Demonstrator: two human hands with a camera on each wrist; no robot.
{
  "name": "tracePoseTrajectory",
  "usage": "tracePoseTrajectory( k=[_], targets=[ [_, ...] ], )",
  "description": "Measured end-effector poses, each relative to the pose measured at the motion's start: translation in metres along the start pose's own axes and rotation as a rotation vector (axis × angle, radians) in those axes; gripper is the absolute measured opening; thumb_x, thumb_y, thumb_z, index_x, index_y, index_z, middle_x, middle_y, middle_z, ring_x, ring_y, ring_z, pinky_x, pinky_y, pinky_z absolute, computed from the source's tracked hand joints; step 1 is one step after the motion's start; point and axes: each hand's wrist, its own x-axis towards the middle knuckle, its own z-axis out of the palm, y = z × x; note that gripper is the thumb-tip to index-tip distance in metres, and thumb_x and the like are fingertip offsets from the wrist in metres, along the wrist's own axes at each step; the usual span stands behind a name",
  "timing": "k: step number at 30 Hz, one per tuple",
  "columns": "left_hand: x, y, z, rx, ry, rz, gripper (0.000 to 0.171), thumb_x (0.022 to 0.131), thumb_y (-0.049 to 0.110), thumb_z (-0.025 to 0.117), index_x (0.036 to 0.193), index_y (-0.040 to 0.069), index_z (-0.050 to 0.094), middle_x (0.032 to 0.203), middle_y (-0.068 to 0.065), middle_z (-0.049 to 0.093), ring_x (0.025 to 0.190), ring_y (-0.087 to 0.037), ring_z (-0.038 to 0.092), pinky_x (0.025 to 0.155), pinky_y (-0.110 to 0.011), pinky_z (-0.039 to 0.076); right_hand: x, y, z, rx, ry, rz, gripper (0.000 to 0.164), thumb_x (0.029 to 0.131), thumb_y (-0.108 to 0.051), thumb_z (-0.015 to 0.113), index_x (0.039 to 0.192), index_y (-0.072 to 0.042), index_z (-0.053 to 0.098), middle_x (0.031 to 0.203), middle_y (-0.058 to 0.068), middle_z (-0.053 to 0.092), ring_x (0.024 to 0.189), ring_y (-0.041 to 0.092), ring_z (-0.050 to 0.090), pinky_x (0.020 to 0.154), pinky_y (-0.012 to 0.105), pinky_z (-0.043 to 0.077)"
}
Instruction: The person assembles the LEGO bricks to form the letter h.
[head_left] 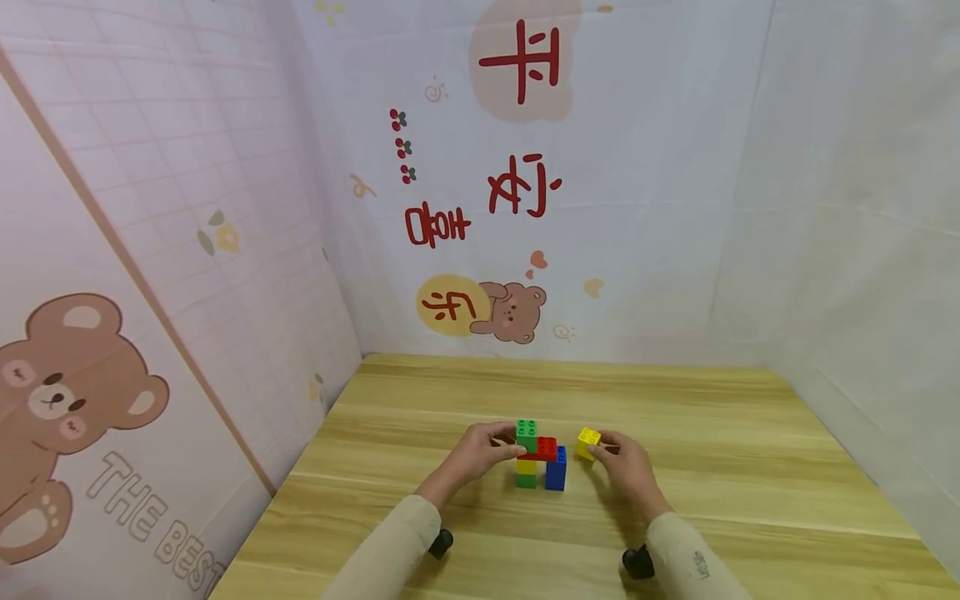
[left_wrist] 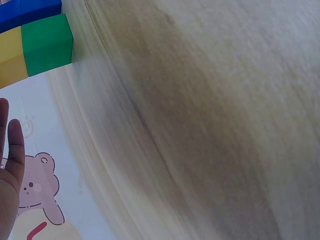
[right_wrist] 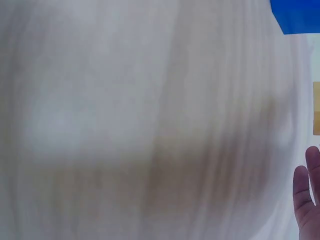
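In the head view, toy building bricks form a small bridge. Its left leg is a green brick (head_left: 527, 481) under a yellow brick (head_left: 527, 467), its right leg a blue stack (head_left: 556, 472). Across both lies a red brick (head_left: 547, 448), topped at its left end by another green brick (head_left: 527, 433). My left hand (head_left: 480, 450) pinches that top green brick, thumb in front and fingers behind. To the right of the bridge, my right hand (head_left: 626, 468) holds a separate yellow brick (head_left: 588, 442) between thumb and fingers, raised over the table.
The bridge stands on a wood-grain table (head_left: 675, 400). White printed cloth (head_left: 637, 208) hangs behind the table and at both sides. A dark strap piece shows under each forearm. Both wrist views catch mostly tabletop, with bricks and fingers at their edges.
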Motion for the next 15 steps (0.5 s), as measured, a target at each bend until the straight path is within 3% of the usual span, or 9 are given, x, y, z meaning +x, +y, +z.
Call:
tracePoseTrajectory(
  k=[9, 15],
  targets=[
    [0.0, 0.0, -0.001, -0.009, 0.008, 0.002, 0.028, 0.092, 0.03, 0.073, 0.117, 0.02, 0.073, 0.103, 0.006, 0.068, 0.099, -0.016, 0.06, 0.088, -0.037, 0.05, 0.005, -0.011, -0.013, 0.004, 0.001, -0.034, 0.049, 0.098, -0.025, 0.065, 0.134, 0.006, 0.056, 0.129, 0.027, 0.059, 0.113, 0.039, 0.059, 0.09, 0.046, 0.052],
    [0.0, -0.002, 0.0, -0.014, 0.008, 0.003, 0.029, 0.091, 0.031, 0.073, 0.118, 0.021, 0.073, 0.103, 0.006, 0.068, 0.1, -0.016, 0.06, 0.089, -0.038, 0.05, 0.007, -0.024, -0.015, 0.019, -0.006, -0.081, 0.048, 0.097, -0.028, 0.066, 0.133, 0.002, 0.058, 0.121, 0.019, 0.065, 0.108, 0.033, 0.062, 0.086, 0.043, 0.054]
  ],
)
